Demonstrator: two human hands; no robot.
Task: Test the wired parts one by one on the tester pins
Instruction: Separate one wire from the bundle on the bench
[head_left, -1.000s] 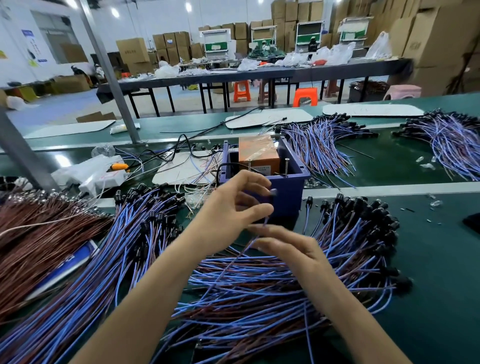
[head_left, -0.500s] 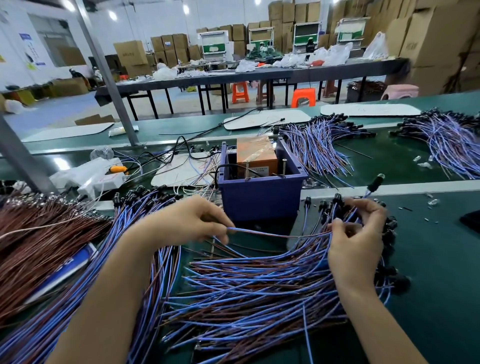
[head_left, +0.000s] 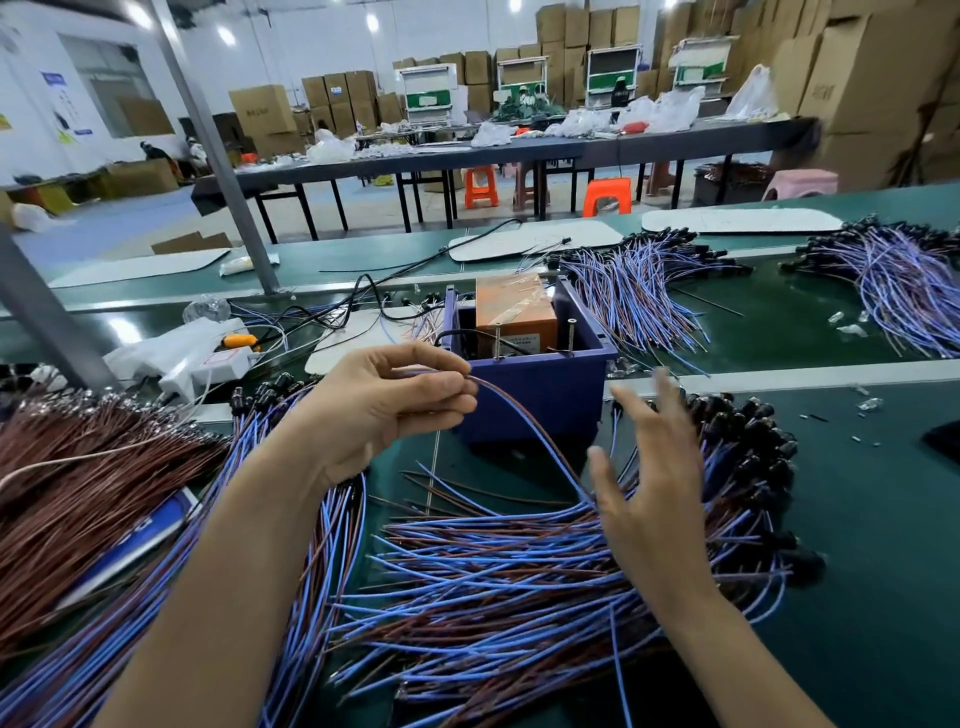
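A dark blue tester box (head_left: 540, 387) with an orange block inside and two upright metal pins (head_left: 497, 340) stands on the green bench. My left hand (head_left: 387, 400) pinches the ends of one blue and brown wire pair (head_left: 524, 421) just left of the box. That wire curves down to the right into the big pile of wired parts (head_left: 519, 566) with black end pieces. My right hand (head_left: 649, 467) hovers over the pile with fingers spread and blurred, holding nothing.
Another bundle of blue and brown wires (head_left: 291, 499) and a heap of brown wires (head_left: 78, 488) lie to the left. More wire bundles (head_left: 639, 291) lie behind the box and at far right (head_left: 898, 280). A white power strip (head_left: 208, 358) and cables sit at back left.
My left hand rose with the wire ends toward the box's front left. My right hand let go of the black end piece and opened above the pile.
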